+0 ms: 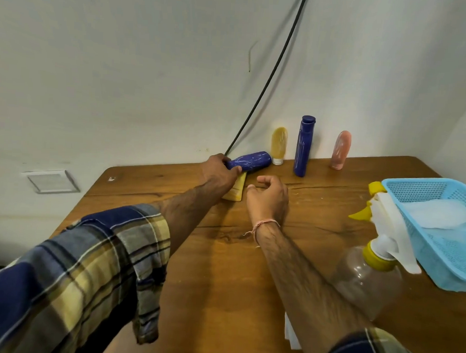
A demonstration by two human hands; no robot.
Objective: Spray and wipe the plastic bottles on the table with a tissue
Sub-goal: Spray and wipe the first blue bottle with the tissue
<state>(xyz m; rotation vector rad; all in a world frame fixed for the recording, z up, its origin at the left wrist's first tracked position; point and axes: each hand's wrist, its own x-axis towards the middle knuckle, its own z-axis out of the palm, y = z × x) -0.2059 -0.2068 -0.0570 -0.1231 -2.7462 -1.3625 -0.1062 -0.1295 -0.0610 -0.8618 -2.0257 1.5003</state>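
My left hand [219, 172] grips one end of a dark blue plastic bottle [253, 160] held on its side near the wall. Below it a yellow tube [236, 190] lies flat on the wooden table [220, 271], partly hidden by my left hand. My right hand [268, 199] hovers just right of the tube, fingers loosely curled, holding nothing. Three bottles stand upright by the wall: a yellow one [279, 145], a tall blue one [304, 145] and a pink one [341, 149]. A clear spray bottle [370, 277] with a white and yellow trigger head stands at the right.
A light blue plastic basket [427, 188] holding white tissue [439, 216] sits at the table's right edge, behind the spray bottle. A black cable [270, 77] runs down the wall to the table's back edge. A white tissue corner [289, 335] shows under my right forearm.
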